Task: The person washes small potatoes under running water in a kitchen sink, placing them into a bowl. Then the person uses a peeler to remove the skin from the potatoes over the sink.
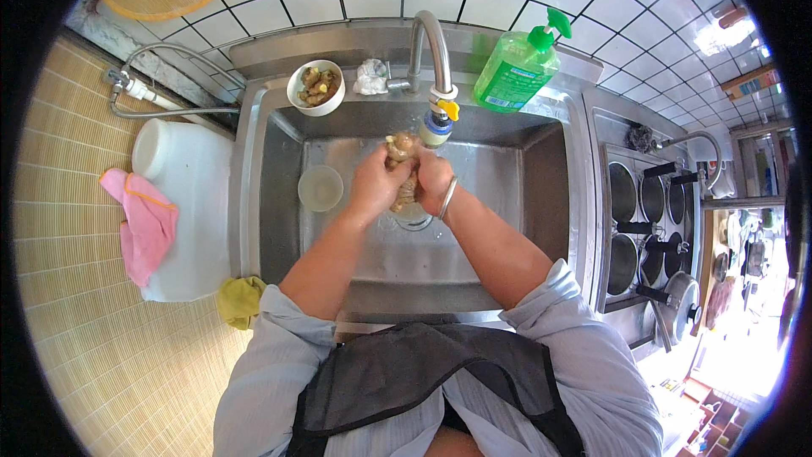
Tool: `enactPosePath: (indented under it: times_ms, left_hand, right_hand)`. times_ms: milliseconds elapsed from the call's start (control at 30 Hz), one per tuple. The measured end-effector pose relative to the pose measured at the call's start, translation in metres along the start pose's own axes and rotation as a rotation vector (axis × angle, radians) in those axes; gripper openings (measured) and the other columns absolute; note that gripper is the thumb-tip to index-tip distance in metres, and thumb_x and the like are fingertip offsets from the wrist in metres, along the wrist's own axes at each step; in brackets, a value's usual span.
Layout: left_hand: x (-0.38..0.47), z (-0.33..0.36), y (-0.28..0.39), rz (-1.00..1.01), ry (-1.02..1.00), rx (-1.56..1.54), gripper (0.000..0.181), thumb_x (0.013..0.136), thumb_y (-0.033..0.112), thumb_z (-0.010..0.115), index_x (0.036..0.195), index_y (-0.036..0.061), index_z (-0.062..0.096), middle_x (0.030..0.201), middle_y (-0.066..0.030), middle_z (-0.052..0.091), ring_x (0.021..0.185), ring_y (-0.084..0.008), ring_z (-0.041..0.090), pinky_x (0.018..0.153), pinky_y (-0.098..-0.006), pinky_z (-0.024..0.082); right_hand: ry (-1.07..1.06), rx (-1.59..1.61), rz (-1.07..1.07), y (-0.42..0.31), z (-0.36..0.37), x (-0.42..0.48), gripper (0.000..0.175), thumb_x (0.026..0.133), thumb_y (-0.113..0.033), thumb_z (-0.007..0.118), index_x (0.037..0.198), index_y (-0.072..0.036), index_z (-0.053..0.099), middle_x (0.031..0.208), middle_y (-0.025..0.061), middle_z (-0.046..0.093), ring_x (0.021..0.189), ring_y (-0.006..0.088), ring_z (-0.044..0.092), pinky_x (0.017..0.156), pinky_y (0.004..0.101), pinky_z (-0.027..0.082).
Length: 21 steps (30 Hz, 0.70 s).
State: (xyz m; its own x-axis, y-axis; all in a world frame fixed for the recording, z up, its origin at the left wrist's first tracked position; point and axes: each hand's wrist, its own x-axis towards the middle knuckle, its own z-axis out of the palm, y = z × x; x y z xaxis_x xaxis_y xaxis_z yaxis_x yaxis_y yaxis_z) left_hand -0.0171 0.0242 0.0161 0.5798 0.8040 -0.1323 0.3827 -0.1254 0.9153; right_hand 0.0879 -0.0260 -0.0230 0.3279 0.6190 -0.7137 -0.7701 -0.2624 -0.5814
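Observation:
A knobbly ginger root (404, 147) is held between my two hands over the stainless steel sink (380, 254), just left of and below the faucet's nozzle (436, 129). My left hand (375, 183) grips it from the left, with the thumb across it. On the other side, my right hand (435, 179) has its fingers closed against the root; a bangle circles that wrist. A round dish, partly hidden, lies on the sink floor under the hands. To the left in the sink sits a small translucent bowl (320, 188). More ginger pieces fill a white bowl (316, 87) on the back ledge.
A green pump bottle (517, 70) stands on the back ledge, right of the curved faucet (431, 44). Crumpled white material (371, 77) lies left of it. A pink cloth (149, 222) drapes over a white container (196, 216) at left. Round pots with black handles (622, 192) stand at right.

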Motion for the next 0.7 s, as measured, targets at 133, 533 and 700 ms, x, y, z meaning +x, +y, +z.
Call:
enactPosePath:
  times_ms: [133,533,700]
  left_hand:
    - [0.001,-0.015,0.002,0.015,-0.144,0.077,0.031,0.075,0.021,0.065,0.097,0.0002,0.057,0.083,-0.0107,0.064,0.073,-0.0187,0.061,0.068,-0.0307,0.046]
    - [-0.005,-0.016,0.019,0.030,-0.200,0.461,0.032,0.074,0.024,0.061,0.102,0.0079,0.056,0.085,-0.0165,0.062,0.080,-0.0351,0.058,0.069,-0.0395,0.046]
    - [-0.013,-0.001,0.016,0.119,-0.138,0.652,0.034,0.075,0.026,0.062,0.102,0.0078,0.054,0.083,-0.0165,0.062,0.078,-0.0334,0.059,0.069,-0.0398,0.047]
  right_hand:
    - [0.000,-0.665,-0.727,-0.010,-0.010,-0.004,0.026,0.086,-0.025,0.050,0.100,-0.004,0.057,0.089,0.0080,0.060,0.080,0.0164,0.058,0.070,0.0319,0.046]
    - [-0.131,-0.781,-0.639,-0.013,-0.011,-0.020,0.024,0.084,-0.019,0.054,0.094,0.002,0.058,0.078,0.0071,0.062,0.069,0.0139,0.058,0.062,0.0280,0.047]
    - [0.094,-0.711,-0.599,0.005,-0.023,0.016,0.021,0.083,-0.018,0.053,0.086,0.002,0.059,0.077,0.0087,0.061,0.070,0.0164,0.059,0.059,0.0280,0.047]
